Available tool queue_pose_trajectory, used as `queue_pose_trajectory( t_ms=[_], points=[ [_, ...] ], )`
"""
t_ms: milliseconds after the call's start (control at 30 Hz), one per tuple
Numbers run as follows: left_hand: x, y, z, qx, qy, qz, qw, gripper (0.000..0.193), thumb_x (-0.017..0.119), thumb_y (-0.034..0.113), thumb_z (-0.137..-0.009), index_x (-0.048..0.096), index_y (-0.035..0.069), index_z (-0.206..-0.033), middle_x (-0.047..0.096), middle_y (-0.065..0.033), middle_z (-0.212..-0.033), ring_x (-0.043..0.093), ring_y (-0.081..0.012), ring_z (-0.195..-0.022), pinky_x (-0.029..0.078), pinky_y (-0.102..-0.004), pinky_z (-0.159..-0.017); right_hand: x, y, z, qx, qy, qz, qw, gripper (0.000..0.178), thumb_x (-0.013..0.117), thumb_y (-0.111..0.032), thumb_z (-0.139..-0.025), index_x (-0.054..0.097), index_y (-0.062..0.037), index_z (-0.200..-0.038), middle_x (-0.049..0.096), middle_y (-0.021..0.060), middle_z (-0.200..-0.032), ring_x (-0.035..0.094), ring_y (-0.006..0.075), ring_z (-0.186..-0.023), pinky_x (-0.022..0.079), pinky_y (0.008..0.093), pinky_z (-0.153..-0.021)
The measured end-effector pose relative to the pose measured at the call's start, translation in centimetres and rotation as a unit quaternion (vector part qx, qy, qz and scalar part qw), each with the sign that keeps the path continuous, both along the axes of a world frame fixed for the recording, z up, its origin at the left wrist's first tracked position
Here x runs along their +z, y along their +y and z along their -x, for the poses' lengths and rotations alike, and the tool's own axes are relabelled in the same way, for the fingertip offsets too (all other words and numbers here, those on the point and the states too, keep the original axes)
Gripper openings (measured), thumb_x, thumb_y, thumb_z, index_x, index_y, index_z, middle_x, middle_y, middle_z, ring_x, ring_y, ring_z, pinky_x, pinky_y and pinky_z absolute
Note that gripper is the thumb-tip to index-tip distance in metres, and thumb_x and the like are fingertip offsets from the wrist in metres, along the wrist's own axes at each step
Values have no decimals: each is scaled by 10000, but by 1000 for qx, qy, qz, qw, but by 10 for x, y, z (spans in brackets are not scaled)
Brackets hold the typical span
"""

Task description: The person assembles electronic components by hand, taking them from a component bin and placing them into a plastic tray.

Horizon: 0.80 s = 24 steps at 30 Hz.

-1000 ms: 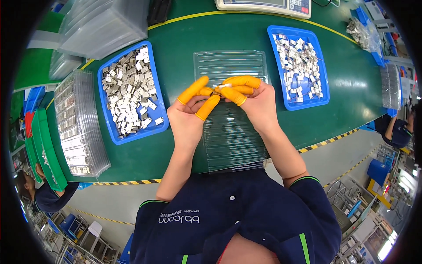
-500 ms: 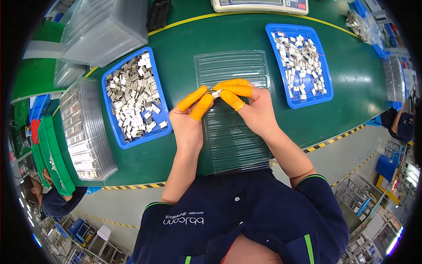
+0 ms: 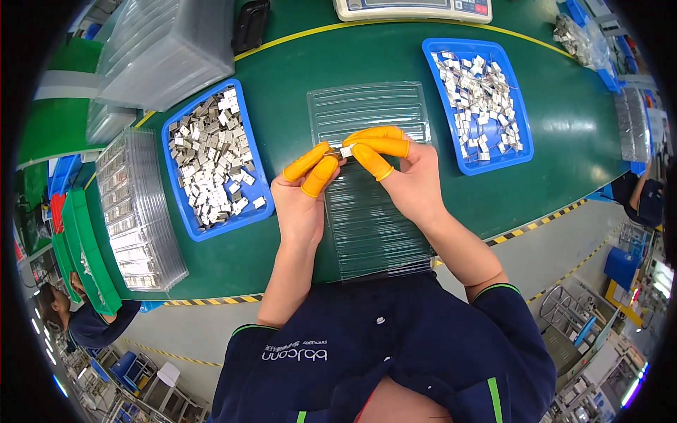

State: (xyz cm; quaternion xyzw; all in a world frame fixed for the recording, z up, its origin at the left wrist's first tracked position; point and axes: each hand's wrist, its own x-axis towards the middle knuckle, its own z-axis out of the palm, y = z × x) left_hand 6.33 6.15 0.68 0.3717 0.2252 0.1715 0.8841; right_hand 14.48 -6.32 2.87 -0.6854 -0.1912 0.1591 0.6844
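Observation:
Over a clear ribbed plastic tray (image 3: 381, 233), my two hands meet, yellow finger cots on thumbs and forefingers. My right hand (image 3: 405, 169) pinches a small white connector (image 3: 346, 151) between thumb and forefinger. Close against it, the thumb and forefinger of my left hand (image 3: 302, 194) are closed; a thin greyish bit shows at their tips, too small to name. Left of my hands, a blue bin (image 3: 266, 190) holds many small white and metallic connector pieces (image 3: 211, 148). At the right, another blue bin (image 3: 486, 168) holds white connectors (image 3: 482, 95), some with thin wires.
Stacked clear trays (image 3: 137, 211) with parts stand at the left, below a tall stack of translucent trays (image 3: 166, 53). A scale (image 3: 416, 8) and a black tray (image 3: 251, 25) sit at the back. At far left, a co-worker's hand (image 3: 77, 283) is by a green bin (image 3: 88, 247).
My left fingertips have drawn slightly left and down, and more of the white connector shows between my hands. The bins and trays sit slightly shifted in the picture.

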Motion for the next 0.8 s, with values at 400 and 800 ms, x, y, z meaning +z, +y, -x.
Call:
queue_pose_trajectory(
  t_ms=[400,800],
  points=[
    [12,10,6,-104,-43,-61,992,226,687,-41,-721,649,-45,-944,651,-123,-907,634,-173,-795,517,-281,-744,6,-11,-15,161,322,-100,928,190,710,24,-692,663,36,-876,657,98,-844,628,145,-785,515,243,-724],
    [29,-10,-2,17,36,-163,986,205,618,8,-810,624,-41,-1008,647,-104,-913,629,-180,-839,498,-274,-791,1,2,-7,64,120,-59,989,165,614,-10,-807,565,15,-963,597,67,-925,589,145,-849,460,260,-805]
  ],
)
